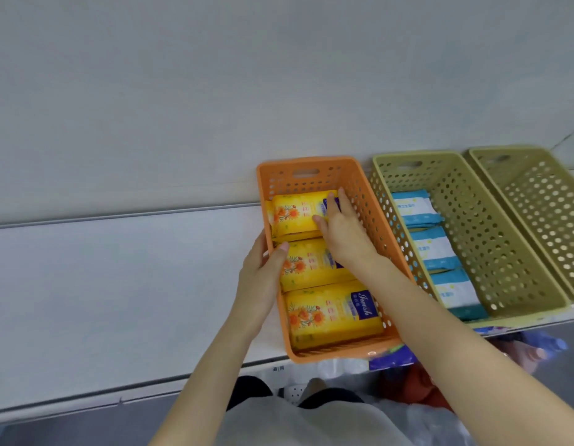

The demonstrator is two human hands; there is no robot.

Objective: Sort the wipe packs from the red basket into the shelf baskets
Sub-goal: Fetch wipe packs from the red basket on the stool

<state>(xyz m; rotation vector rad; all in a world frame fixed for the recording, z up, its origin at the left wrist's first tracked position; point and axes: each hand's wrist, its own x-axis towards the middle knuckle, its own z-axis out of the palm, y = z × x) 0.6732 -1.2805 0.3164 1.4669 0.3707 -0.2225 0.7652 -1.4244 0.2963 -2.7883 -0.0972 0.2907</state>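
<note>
Pack (298, 214) in right hand (343, 236), orange basket (311, 162)

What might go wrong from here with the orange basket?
1. The far pack, gripped by the right hand, looks raised above the middle pack; let go like this, it may stay tilted rather than lie flat.
2. The near end of the orange basket seems to sit at the shelf edge. The left hand grips its wall, so a tug could slide it off.

orange basket (369, 201) | yellow floral packs (330, 313) | olive basket (485, 220) | blue-white packs (435, 246)
</note>
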